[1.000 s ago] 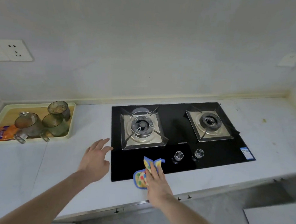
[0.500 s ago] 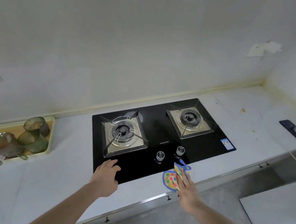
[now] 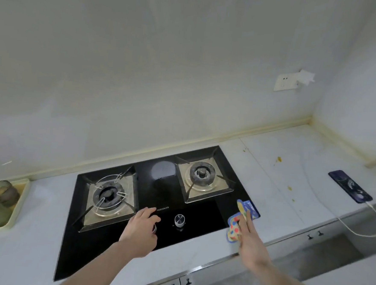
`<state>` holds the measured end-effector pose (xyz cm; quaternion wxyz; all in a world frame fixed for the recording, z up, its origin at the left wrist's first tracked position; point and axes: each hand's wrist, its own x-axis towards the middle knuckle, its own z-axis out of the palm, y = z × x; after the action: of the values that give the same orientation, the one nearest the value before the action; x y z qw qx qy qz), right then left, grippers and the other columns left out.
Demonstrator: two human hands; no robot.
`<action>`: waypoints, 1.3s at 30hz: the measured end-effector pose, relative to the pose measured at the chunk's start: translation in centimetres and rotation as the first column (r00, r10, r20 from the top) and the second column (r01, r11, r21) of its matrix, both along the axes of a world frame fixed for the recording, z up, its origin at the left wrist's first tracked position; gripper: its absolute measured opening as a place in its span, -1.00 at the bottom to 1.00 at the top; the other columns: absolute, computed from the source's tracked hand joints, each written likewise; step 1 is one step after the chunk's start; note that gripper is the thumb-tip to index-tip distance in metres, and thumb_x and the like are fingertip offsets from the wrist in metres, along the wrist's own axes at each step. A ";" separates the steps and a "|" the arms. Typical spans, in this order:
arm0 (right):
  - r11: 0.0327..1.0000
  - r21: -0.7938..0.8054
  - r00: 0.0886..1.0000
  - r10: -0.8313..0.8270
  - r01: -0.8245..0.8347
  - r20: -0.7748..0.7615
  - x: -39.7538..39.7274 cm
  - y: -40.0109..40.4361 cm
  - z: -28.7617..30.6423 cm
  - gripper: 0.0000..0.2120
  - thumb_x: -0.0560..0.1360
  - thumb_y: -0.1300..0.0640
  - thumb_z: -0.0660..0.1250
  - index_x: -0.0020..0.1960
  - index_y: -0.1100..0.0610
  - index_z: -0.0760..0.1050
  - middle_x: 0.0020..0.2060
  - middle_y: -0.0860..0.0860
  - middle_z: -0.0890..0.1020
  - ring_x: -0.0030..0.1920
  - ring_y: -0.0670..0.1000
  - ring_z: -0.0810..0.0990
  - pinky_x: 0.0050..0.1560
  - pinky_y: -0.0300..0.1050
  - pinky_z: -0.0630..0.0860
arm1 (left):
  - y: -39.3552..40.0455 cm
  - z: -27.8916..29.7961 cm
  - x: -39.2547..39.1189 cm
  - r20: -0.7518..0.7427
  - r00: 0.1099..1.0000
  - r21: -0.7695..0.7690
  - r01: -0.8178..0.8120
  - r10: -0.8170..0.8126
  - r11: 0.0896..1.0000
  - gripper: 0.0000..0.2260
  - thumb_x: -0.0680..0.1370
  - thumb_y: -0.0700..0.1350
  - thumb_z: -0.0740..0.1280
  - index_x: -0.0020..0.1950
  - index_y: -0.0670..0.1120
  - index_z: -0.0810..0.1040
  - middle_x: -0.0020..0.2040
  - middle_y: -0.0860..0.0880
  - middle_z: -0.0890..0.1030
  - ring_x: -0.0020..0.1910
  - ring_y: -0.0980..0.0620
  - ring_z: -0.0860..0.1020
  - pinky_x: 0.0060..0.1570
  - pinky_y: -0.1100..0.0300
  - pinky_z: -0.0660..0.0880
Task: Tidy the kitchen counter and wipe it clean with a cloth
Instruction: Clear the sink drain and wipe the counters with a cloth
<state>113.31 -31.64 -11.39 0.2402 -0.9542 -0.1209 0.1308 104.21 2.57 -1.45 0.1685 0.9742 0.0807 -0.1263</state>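
Wiping works best if the right hand (image 3: 248,237), fingers flat on the cloth (image 3: 235,228), presses evenly; left hand (image 3: 142,230) rests open, empty, on the hob (image 3: 198,234).

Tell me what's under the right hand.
The right hand presses flat on a colourful cloth, which lies across the front right corner of the black stove top and the white counter. Any dirt beneath the cloth is hidden.
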 end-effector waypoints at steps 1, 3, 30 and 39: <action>0.998 -0.006 0.997 0.070 -0.070 0.010 1.2 -0.8 0.1 -0.22 0.52 0.35 0.20 0.62 0.07 -0.09 0.57 -0.02 -0.34 0.59 0.03 0.10 0.40 -0.29 0.25 | -1.9 0.4 1.1 0.012 1.000 0.008 0.003 -0.003 1.000 -0.50 0.56 -0.14 0.25 0.51 0.09 0.37 0.62 0.07 0.14 0.61 -0.01 0.01 0.57 0.03 0.04; 0.986 -0.042 0.986 0.164 -0.163 0.019 2.6 -1.4 -0.2 -0.26 0.58 0.26 0.17 0.61 -0.01 -0.15 0.56 -0.03 -0.36 0.61 0.06 -0.10 0.50 -0.25 0.09 | -4.8 0.5 2.4 -0.008 1.000 0.014 0.020 -0.020 1.000 -0.49 0.56 -0.14 0.25 0.51 0.10 0.36 0.62 0.07 0.13 0.62 -0.01 -0.01 0.57 0.02 0.02; 0.956 -0.292 0.981 -0.059 0.003 -0.183 11.0 -12.1 -3.1 -0.38 0.67 -0.05 0.00 0.63 0.15 -0.13 0.60 0.10 -0.23 0.60 0.15 -0.11 0.53 0.00 0.16 | -14.3 2.5 14.9 -0.082 0.965 0.140 0.260 -0.250 0.955 -0.44 0.54 -0.15 0.22 0.56 0.03 0.28 0.64 -0.02 0.05 0.62 -0.06 -0.07 0.59 -0.02 -0.02; 0.933 -0.346 0.975 0.021 -0.098 -0.220 20.1 -19.4 -2.3 -0.36 0.66 -0.07 0.05 0.62 0.09 -0.14 0.59 0.15 -0.24 0.59 0.24 -0.21 0.52 0.04 0.19 | -22.1 2.2 23.2 -0.061 0.980 0.112 0.194 -0.188 0.975 -0.43 0.53 -0.16 0.21 0.57 0.00 0.28 0.63 -0.02 0.08 0.61 -0.08 -0.04 0.56 0.01 -0.06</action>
<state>133.38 -51.07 -13.72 0.0717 -0.9582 -0.0980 0.2590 127.39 -19.53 0.76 0.0959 0.9822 -0.0019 -0.1615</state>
